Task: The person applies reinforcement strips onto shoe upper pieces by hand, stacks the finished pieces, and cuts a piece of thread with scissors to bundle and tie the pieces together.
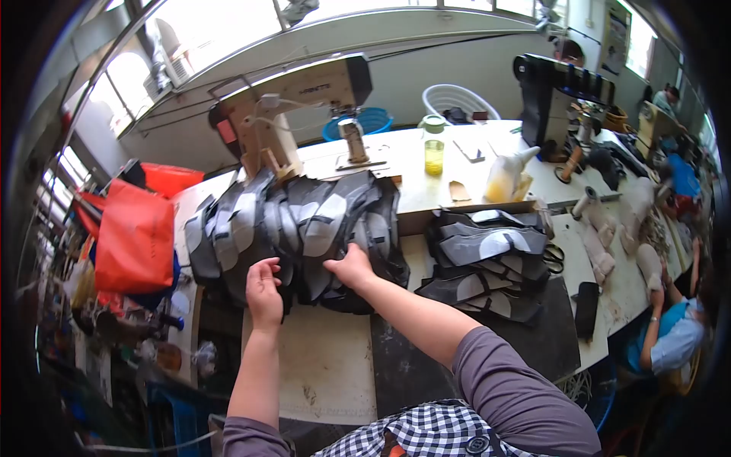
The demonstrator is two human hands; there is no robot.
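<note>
On a pale worktable [400, 164], curved layered grey pieces [329, 213], left hand [264, 295] grip apart, right hand [351, 267] touching them, grip unclear

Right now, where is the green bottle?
In the head view, the green bottle stands on the table, right of centre, between the squeeze bottle and the left sewing machine.

A long heap of cut pieces [312, 217] lies on the table [420, 192] before a sewing machine [304, 97], the person's left hand [264, 286] and right hand [352, 266] at its near side and a bag [135, 236] to its left. Rightward lies a second heap [487, 245], with scissors [555, 263] beside its right edge and a lidded bottle [433, 148] and squeeze bottle [504, 175] behind it. Another machine [542, 103] stands farther right; a basin [379, 122] and a tub [457, 95] sit beyond the table.
</note>
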